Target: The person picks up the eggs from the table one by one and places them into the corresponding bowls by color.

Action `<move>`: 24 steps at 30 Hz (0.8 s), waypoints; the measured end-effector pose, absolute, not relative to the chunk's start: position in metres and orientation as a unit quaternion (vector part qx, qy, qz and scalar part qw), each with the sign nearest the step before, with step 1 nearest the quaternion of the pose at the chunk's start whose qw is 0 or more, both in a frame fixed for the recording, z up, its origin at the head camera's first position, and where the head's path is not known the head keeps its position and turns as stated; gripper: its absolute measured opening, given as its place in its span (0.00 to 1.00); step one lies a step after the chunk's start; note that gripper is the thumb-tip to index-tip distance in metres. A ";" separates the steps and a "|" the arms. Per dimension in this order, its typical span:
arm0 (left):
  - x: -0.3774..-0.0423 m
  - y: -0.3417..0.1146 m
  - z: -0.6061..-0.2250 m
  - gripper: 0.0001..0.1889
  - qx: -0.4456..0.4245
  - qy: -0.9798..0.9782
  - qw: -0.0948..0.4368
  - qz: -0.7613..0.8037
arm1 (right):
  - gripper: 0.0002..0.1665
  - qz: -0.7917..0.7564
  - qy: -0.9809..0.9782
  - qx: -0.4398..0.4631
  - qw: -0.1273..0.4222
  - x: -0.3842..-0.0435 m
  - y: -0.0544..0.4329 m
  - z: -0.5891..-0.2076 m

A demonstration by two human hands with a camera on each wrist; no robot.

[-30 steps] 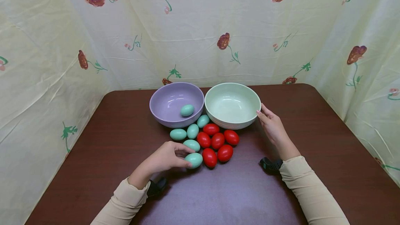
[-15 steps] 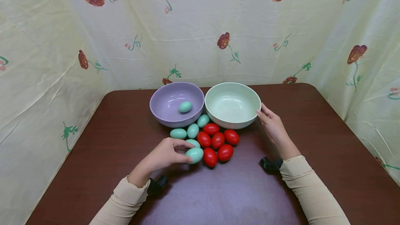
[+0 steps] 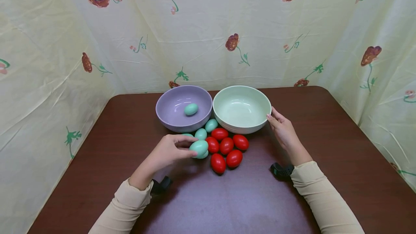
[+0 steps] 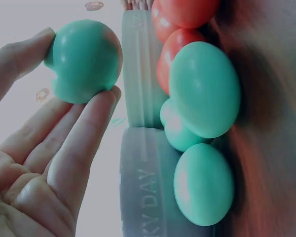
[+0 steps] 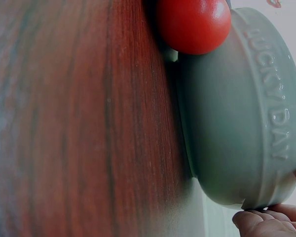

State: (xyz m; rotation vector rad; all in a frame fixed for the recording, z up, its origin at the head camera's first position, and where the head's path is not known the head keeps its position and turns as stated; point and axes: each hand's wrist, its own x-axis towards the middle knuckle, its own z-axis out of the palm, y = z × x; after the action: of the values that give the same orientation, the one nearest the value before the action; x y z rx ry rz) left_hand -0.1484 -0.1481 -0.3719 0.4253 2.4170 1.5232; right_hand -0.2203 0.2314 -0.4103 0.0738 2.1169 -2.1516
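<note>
Well, the left hand [image 3: 168, 151] pinches a green egg [image 3: 198, 148], the right hand [image 3: 284, 133] holds a green bowl's [image 3: 242, 113] side; beneath them spreads a wood-grained table [image 3: 247, 198], beyond them flowered cloth [image 3: 201, 21].

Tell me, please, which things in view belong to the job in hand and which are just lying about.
Apparently in the job:
held green egg, in left fingers
purple bowl, with one green egg inside
pale green bowl, touched by right fingers
loose green eggs
probably red eggs

Just background:
table
floral curtain
black wrist devices
</note>
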 end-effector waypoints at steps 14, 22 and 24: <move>-0.164 -0.150 -0.350 0.24 0.109 0.833 0.102 0.533 | 0.38 -0.714 0.697 0.025 0.062 -0.220 0.231 -0.411; -0.171 -0.150 -0.344 0.25 0.091 0.843 0.085 0.523 | 0.39 -0.713 0.698 0.024 0.065 -0.220 0.231 -0.410; -0.172 -0.149 -0.342 0.25 0.086 0.846 0.080 0.519 | 0.39 -0.712 0.698 0.024 0.064 -0.219 0.232 -0.410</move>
State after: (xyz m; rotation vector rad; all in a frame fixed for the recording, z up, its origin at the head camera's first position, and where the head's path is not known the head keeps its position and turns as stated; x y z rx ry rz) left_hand -0.1725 -0.1486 -0.3424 0.2586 2.5308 1.5527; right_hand -0.2194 0.2316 -0.4100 0.0720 2.1086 -2.1511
